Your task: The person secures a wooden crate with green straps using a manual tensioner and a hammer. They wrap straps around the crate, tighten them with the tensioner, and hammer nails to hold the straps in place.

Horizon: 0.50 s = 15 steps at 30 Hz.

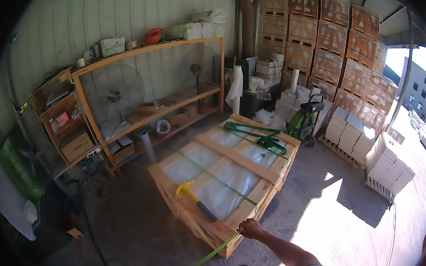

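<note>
Head view: the right hand (pixel 250 228) is gripping a green strap (pixel 208 256), fingers curled, by the wooden crate's (pixel 238 159) near-right corner; the unseen left hand's state cannot be told. A yellow hammer (pixel 186 186) is lying along the near edge, a green strapping tool (pixel 271 142) near the far.

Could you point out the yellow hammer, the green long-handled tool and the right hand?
Yellow hammer (pixel 200 204): head view, on the handle.
Green long-handled tool (pixel 270 143): head view, on its bulky end.
Right hand (pixel 251 228): head view, on its back.
</note>
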Each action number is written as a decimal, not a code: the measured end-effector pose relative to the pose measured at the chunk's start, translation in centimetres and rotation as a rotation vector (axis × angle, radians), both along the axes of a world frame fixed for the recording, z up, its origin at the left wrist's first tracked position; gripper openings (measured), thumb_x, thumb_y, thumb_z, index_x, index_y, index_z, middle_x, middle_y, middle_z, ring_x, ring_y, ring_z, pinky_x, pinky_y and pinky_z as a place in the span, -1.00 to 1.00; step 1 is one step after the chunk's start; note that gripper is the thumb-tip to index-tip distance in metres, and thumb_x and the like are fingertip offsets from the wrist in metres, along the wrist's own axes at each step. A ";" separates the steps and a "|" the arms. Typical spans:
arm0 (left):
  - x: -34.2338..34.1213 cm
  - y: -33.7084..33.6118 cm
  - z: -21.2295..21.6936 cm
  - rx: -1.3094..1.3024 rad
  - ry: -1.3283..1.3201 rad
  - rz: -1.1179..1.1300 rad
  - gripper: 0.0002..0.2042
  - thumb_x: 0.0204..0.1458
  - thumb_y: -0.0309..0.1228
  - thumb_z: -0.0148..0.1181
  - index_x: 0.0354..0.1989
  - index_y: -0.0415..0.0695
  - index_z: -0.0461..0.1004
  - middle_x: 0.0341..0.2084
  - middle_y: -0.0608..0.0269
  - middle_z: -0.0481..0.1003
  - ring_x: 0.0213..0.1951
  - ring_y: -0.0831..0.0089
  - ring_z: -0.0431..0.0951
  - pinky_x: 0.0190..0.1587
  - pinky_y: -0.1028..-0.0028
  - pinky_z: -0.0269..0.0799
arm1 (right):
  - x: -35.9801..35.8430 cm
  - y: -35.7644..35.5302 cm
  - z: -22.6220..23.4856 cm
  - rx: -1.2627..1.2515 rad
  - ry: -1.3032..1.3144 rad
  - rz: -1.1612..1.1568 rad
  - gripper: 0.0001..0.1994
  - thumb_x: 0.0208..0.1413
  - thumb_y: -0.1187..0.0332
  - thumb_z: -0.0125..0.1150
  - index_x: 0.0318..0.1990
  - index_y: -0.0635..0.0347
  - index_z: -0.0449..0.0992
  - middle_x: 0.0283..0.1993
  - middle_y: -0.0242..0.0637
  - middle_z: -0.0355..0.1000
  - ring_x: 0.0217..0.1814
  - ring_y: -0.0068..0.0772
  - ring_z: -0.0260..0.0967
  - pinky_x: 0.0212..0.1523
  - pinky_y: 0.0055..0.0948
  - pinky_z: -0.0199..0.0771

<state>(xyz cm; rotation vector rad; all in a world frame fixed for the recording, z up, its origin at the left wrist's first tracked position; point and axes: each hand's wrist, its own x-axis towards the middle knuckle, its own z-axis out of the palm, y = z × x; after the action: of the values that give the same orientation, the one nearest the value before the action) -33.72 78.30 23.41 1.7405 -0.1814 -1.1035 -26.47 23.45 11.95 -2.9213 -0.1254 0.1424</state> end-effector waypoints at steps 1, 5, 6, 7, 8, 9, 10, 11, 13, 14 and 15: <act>-0.2 0.6 -1.6 0.089 -0.060 -0.107 -0.62 0.15 -0.15 0.00 0.04 -0.12 0.39 -0.20 -0.03 0.47 -0.24 0.05 0.49 -0.18 0.16 0.40 | 0.0 -3.1 -0.7 -0.078 0.104 -0.061 -0.65 0.15 0.02 -0.01 -0.31 0.03 0.61 -0.30 -0.22 0.52 -0.17 -0.16 0.46 -0.10 -0.17 0.42; 0.7 1.1 -8.0 0.327 -0.265 -0.407 -0.62 0.16 -0.11 0.01 -0.02 -0.13 0.41 -0.20 0.01 0.42 -0.25 0.12 0.46 -0.22 0.20 0.38 | -2.7 -7.5 -3.2 -0.183 0.437 -0.078 -0.51 0.25 -0.05 -0.25 -0.17 0.05 0.59 -0.10 -0.16 0.51 -0.08 -0.05 0.47 -0.10 -0.09 0.46; 1.1 1.3 -9.2 0.344 -0.326 -0.417 -0.64 0.17 -0.10 -0.01 -0.06 -0.12 0.41 -0.26 0.03 0.41 -0.30 0.13 0.45 -0.26 0.21 0.36 | -3.4 -7.1 -3.4 -0.179 0.408 -0.141 -0.53 0.25 -0.03 -0.25 -0.15 0.02 0.58 -0.09 -0.14 0.51 -0.07 -0.05 0.47 -0.09 -0.09 0.46; 1.2 1.6 -10.2 0.357 -0.406 -0.401 -0.66 0.18 -0.10 -0.02 -0.10 -0.11 0.42 -0.32 0.06 0.40 -0.34 0.15 0.43 -0.30 0.22 0.35 | -4.7 -6.1 -3.7 -0.160 0.395 -0.190 -0.55 0.25 -0.02 -0.25 -0.12 0.00 0.58 -0.08 -0.12 0.50 -0.05 -0.06 0.46 -0.08 -0.10 0.46; 1.3 2.0 -11.1 0.373 -0.518 -0.376 -0.67 0.18 -0.09 -0.03 -0.15 -0.10 0.43 -0.37 0.09 0.38 -0.38 0.17 0.42 -0.34 0.23 0.34 | -5.6 -5.4 -3.6 -0.152 0.408 -0.256 -0.56 0.25 0.00 -0.25 -0.10 -0.02 0.57 -0.07 -0.10 0.50 -0.04 -0.06 0.46 -0.07 -0.11 0.46; 1.3 2.6 -11.7 0.386 -0.674 -0.339 -0.68 0.19 -0.09 -0.04 -0.19 -0.10 0.44 -0.43 0.11 0.37 -0.43 0.19 0.40 -0.38 0.25 0.32 | -6.4 -5.0 -3.1 -0.145 0.381 -0.258 -0.58 0.25 0.02 -0.25 -0.10 -0.05 0.57 -0.08 -0.11 0.50 -0.05 -0.06 0.47 -0.06 -0.10 0.45; 1.4 3.3 -11.8 0.408 -0.869 -0.296 -0.68 0.20 -0.08 -0.05 -0.24 -0.09 0.45 -0.49 0.14 0.36 -0.47 0.20 0.39 -0.42 0.26 0.31 | -7.7 -4.2 -2.7 -0.135 0.385 -0.285 -0.60 0.25 0.05 -0.24 -0.10 -0.08 0.57 -0.10 -0.11 0.50 -0.06 -0.06 0.47 -0.06 -0.10 0.45; 1.5 3.7 -11.9 0.424 -1.090 -0.249 -0.67 0.21 -0.07 -0.06 -0.28 -0.08 0.46 -0.54 0.17 0.35 -0.52 0.22 0.37 -0.46 0.27 0.30 | -9.4 -3.5 -2.1 -0.126 0.417 -0.334 -0.62 0.25 0.07 -0.24 -0.09 -0.11 0.57 -0.11 -0.11 0.51 -0.07 -0.06 0.48 -0.06 -0.10 0.45; 2.2 4.0 -11.3 0.446 -1.453 -0.146 -0.65 0.22 -0.06 -0.09 -0.37 -0.06 0.48 -0.66 0.22 0.32 -0.60 0.25 0.34 -0.54 0.29 0.27 | -13.1 -1.8 -1.3 -0.076 0.341 -0.359 -0.69 0.21 0.19 -0.15 -0.08 -0.15 0.57 -0.26 -0.15 0.53 -0.21 -0.08 0.51 -0.17 -0.12 0.48; 2.7 3.6 -10.8 0.456 -1.514 -0.106 -0.63 0.23 -0.06 -0.10 -0.41 -0.05 0.48 -0.71 0.25 0.31 -0.65 0.27 0.33 -0.58 0.30 0.26 | -15.0 -1.1 -1.0 -0.050 0.300 -0.390 -0.71 0.19 0.22 -0.12 -0.08 -0.14 0.57 -0.30 -0.16 0.53 -0.26 -0.08 0.51 -0.22 -0.12 0.49; 3.6 2.6 -10.2 0.513 -1.258 -0.121 -0.65 0.22 -0.11 -0.07 -0.47 -0.08 0.43 -0.74 0.22 0.26 -0.66 0.30 0.29 -0.59 0.30 0.20 | -16.8 -0.5 -0.9 -0.029 0.240 -0.413 -0.72 0.17 0.25 -0.09 -0.08 -0.13 0.57 -0.35 -0.16 0.53 -0.32 -0.07 0.51 -0.27 -0.12 0.50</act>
<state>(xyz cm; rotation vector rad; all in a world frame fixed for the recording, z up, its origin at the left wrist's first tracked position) -30.11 80.91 13.20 2.7062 -0.8227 0.0510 -43.26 22.92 11.09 -2.8550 0.5153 0.4238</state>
